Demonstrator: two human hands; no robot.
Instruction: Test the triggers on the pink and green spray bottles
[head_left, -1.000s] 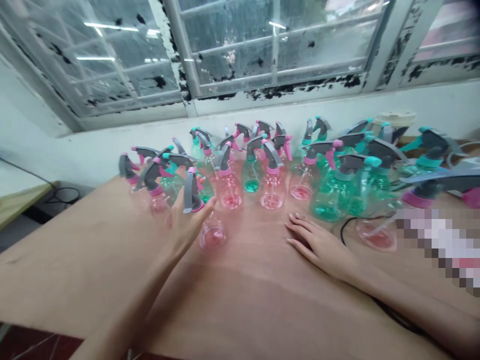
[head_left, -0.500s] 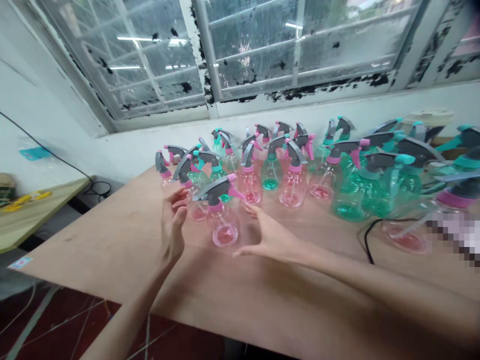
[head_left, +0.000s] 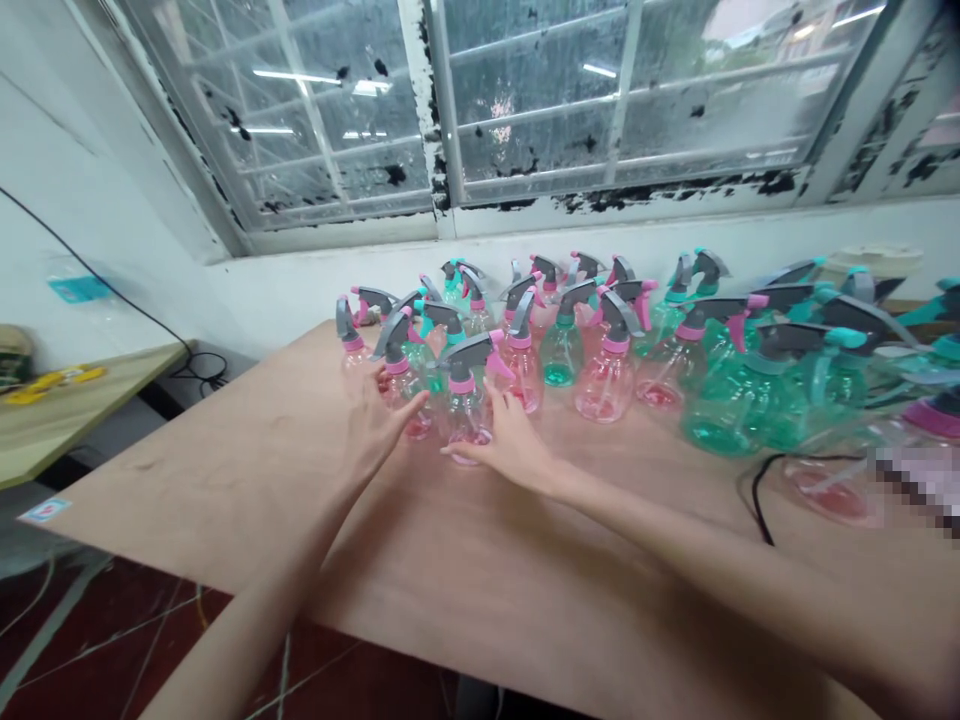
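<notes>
My right hand [head_left: 514, 440] is closed around the lower body of a clear pink spray bottle [head_left: 463, 405]. Its thumb crosses the front near the base, and its fingers lie along the right side. This bottle stands upright with a grey and pink trigger head. Just to its left is another pink spray bottle [head_left: 403, 382]. My left hand [head_left: 375, 420] is cupped beside that one, thumb and fingers apart, the thumb in front of it. Whether the left fingers touch the bottle is hard to make out. Behind stands a green spray bottle [head_left: 561, 355] among others.
Several pink and green bottles crowd the wooden table [head_left: 217, 470] towards the wall. A large green bottle [head_left: 724, 410] stands right of centre. A black cable [head_left: 759, 505] curls on the right. At left is a lower table [head_left: 90, 405] with yellow items; a barred window [head_left: 525, 120] is above.
My right hand has closed on the front pink bottle, which has shifted back towards the others. My left hand has moved in beside the neighbouring bottle. The view has shifted slightly.
</notes>
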